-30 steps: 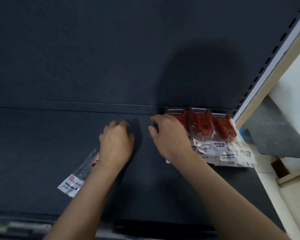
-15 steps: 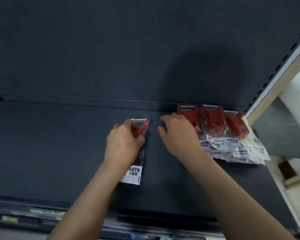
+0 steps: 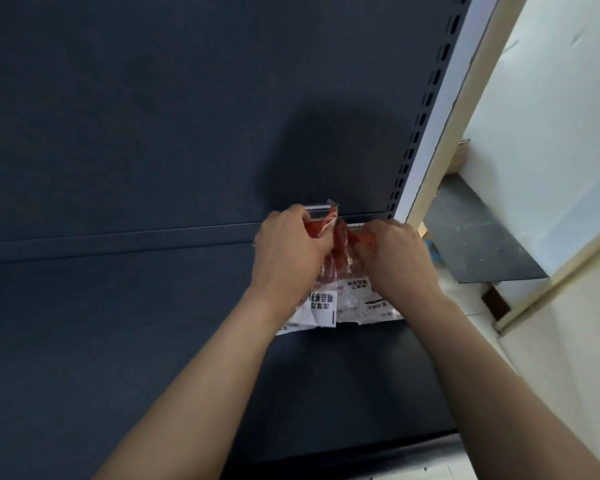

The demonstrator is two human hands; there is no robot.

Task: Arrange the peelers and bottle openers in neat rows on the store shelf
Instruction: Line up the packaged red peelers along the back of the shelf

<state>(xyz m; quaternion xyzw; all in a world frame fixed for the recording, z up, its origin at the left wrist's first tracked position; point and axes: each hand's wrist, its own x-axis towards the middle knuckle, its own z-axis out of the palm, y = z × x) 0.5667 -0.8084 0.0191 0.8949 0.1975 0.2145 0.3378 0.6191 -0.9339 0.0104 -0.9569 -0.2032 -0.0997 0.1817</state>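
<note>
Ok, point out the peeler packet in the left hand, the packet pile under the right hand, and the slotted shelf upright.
peeler packet (image 3: 321,306), head view, white label at its near end.
packet pile (image 3: 368,303), head view, label of a top packet.
slotted upright (image 3: 425,109), head view, dark strip beside its slots.

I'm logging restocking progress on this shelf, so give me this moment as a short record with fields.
left hand: grips one bagged red peeler at the pile's left side
right hand: grips the pile of bagged peelers
location: right end of the dark shelf, near the back panel
labels: white, facing the person
</note>
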